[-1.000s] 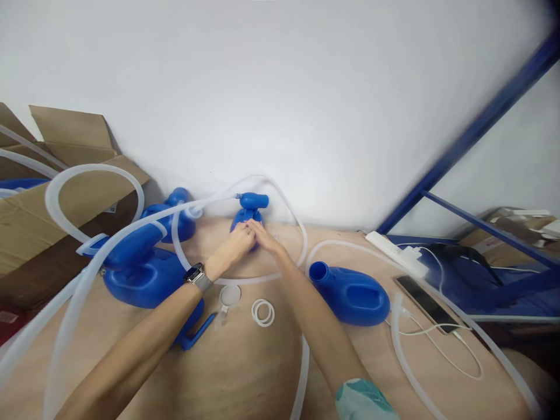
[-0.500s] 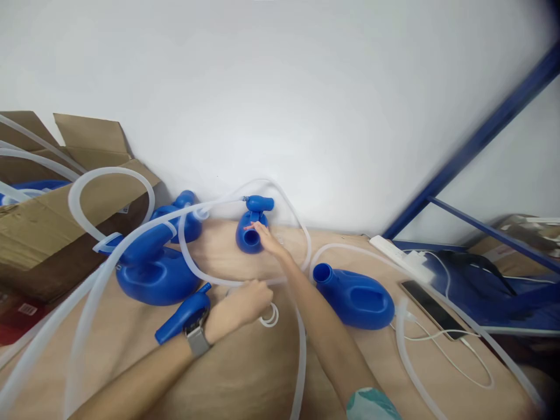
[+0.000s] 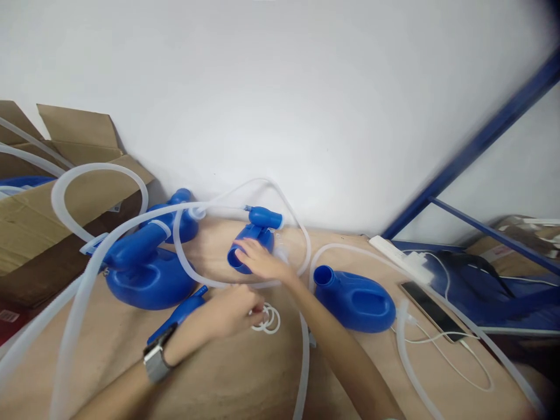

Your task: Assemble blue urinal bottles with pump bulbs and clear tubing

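Observation:
My right hand (image 3: pixel 259 259) is laid over the neck of a blue urinal bottle (image 3: pixel 265 238), with its fingers at the wide open mouth. The mouth points toward me and to the left. A blue cup piece (image 3: pixel 265 217) with a clear hose on its end lies against the back of this bottle. My left hand (image 3: pixel 238 309), with a watch on the wrist, is curled low over the table. Its fingertips pinch at several white rings (image 3: pixel 272 321); the exact hold is partly hidden. Behind the left wrist lies another blue cup piece (image 3: pixel 186 309), partly covered.
Two more blue bottles (image 3: pixel 151 280) stand at left, with thick clear hose (image 3: pixel 111 236) looping over them. A cardboard box (image 3: pixel 48 216) holds hoses. To the right are a blue bottle (image 3: pixel 356 300), a phone (image 3: pixel 431 309), a power strip (image 3: pixel 400 256) and a blue metal frame (image 3: pixel 472 146).
My right hand has drawn the bottle nearer and tilted its mouth to the left. The cup piece behind it shifted and turned. My left hand moved down and left, its fingertips now at the rings.

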Motion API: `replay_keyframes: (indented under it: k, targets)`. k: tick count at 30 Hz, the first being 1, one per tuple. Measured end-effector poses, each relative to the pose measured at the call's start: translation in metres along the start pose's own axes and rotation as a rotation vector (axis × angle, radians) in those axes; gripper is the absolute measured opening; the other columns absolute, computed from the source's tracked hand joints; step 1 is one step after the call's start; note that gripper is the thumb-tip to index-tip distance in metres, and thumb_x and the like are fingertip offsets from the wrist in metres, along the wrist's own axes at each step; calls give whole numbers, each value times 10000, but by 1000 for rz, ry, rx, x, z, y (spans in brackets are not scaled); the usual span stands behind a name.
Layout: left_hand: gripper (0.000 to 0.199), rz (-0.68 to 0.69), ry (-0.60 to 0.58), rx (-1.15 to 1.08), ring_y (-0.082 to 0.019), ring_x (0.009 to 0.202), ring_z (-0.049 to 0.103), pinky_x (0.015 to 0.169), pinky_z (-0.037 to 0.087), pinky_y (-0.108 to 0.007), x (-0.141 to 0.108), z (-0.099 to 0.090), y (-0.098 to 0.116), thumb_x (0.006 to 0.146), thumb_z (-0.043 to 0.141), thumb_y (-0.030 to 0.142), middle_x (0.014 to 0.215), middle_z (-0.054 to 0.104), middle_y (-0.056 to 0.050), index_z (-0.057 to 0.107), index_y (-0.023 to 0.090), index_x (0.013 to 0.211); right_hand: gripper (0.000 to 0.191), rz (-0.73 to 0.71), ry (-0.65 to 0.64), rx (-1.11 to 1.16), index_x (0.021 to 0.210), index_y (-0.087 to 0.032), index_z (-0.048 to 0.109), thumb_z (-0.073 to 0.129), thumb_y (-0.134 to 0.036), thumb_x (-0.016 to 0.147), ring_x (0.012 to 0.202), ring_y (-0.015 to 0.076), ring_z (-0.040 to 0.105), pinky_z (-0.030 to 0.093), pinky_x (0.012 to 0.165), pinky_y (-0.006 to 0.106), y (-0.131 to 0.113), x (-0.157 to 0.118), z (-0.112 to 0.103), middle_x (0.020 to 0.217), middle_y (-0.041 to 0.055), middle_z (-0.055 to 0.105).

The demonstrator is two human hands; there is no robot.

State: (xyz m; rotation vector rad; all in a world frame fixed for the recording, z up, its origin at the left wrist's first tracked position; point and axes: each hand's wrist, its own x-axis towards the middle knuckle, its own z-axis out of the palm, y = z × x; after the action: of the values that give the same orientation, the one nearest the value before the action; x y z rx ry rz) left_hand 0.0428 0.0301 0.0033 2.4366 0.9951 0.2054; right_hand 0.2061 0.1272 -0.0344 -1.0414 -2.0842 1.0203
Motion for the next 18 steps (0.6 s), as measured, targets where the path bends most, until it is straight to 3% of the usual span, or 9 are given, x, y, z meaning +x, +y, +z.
replay_keyframes:
  k: [1,3,5,8,10,12,14,16,18]
  targets:
    - [408,20,-32,-91,-161,571,553,563,365,-290,4,-18,-2,985,595,491,644,650,-8,677,201,710,463,-6,-18,8,1431,-355,640,554,-581,1036,1565,309,390,235,1325,572,-5,-5,1,1574,50,576]
    - [511,-13,85,-264,-168,596,579,589,413,-278,17,-54,-9,999,491,591,656,659,-12,675,193,738,498,-33,-49,33,1444,-323,634,558,-587,1029,1554,298,423,284,1321,520,-14,-15,-1,1604,44,555]
    - [595,-244,402,-322,-177,560,572,594,433,-289,34,-82,-21,977,452,674,577,621,-14,617,199,659,482,-36,-21,80,1379,-307,679,585,-600,1007,1455,274,552,408,1256,449,-22,-22,-6,1523,44,633]
    - [602,-411,616,-318,-201,626,613,616,449,-301,62,-101,-42,993,403,673,666,685,-58,616,195,694,460,76,239,128,1033,-246,772,602,-666,958,993,247,769,623,920,384,-26,-27,-19,1033,64,804]
    - [644,-485,632,-351,-207,602,625,588,458,-309,77,-101,-54,1012,338,675,700,711,-89,632,187,712,543,158,476,110,862,-218,714,503,-704,983,779,230,736,623,777,380,-22,-29,-29,786,53,738]
    - [661,-547,611,-398,-208,548,624,542,457,-315,91,-97,-62,997,363,695,679,713,-105,634,182,681,538,201,692,58,953,-204,679,462,-693,997,916,263,718,598,884,441,-14,-29,-37,898,88,728]
    - [623,-578,585,-438,-204,515,618,519,454,-312,102,-93,-67,964,468,688,636,701,-101,625,180,639,561,219,851,0,1189,-194,643,643,-674,900,1242,330,622,513,1075,518,-3,-28,-42,1229,157,687]
    - [565,-593,577,-472,-194,490,601,513,445,-304,112,-92,-70,951,543,623,566,662,-80,613,181,607,785,220,860,30,1396,-207,547,792,-628,779,1415,363,499,453,1154,546,10,-25,-43,1471,191,559]
    - [508,-601,591,-515,-177,469,571,504,425,-292,119,-91,-73,965,561,537,498,595,-43,604,183,604,854,216,760,141,1483,-223,472,776,-618,789,1335,340,589,515,1097,526,23,-22,-43,1478,184,564]
